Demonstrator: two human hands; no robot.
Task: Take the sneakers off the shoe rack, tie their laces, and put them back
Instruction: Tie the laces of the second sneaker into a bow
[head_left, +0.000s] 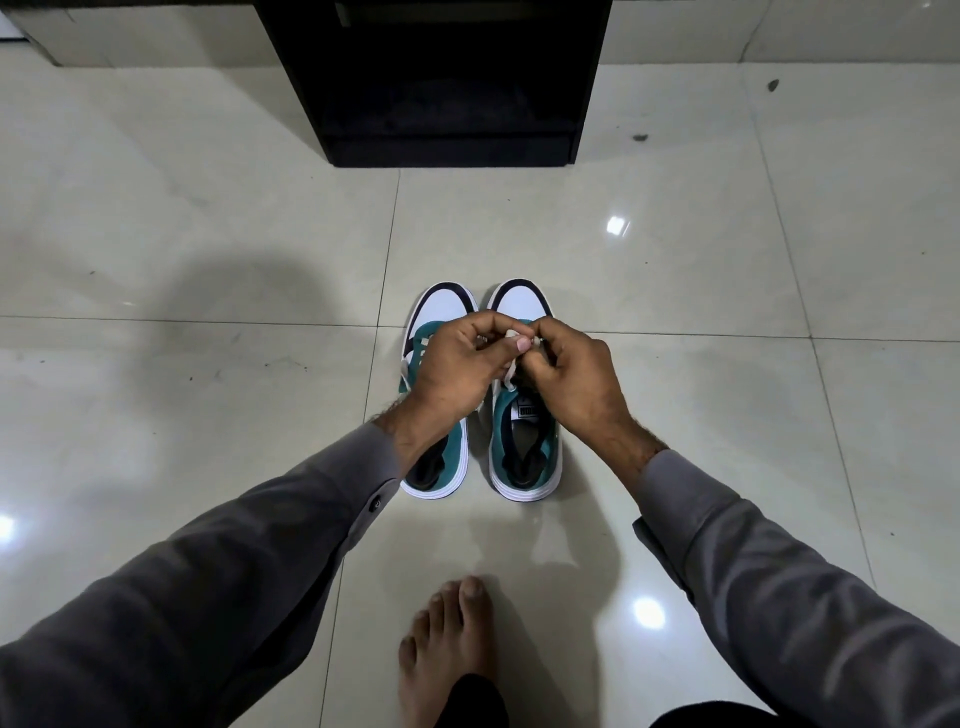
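Two teal, white and navy sneakers stand side by side on the tiled floor, toes pointing away from me: the left sneaker (445, 307) and the right sneaker (523, 441). Above the right sneaker's tongue, my left hand (457, 364) and my right hand (576, 379) meet, each pinching part of its white lace (511, 371). The hands hide most of the lacing on both shoes. The black shoe rack (447, 78) stands beyond the sneakers at the top of the view, its shelves dark.
Glossy cream floor tiles (208, 260) spread on all sides. My bare foot (447, 639) rests on the floor just behind the sneakers. A low ledge (41, 36) runs along the top left corner.
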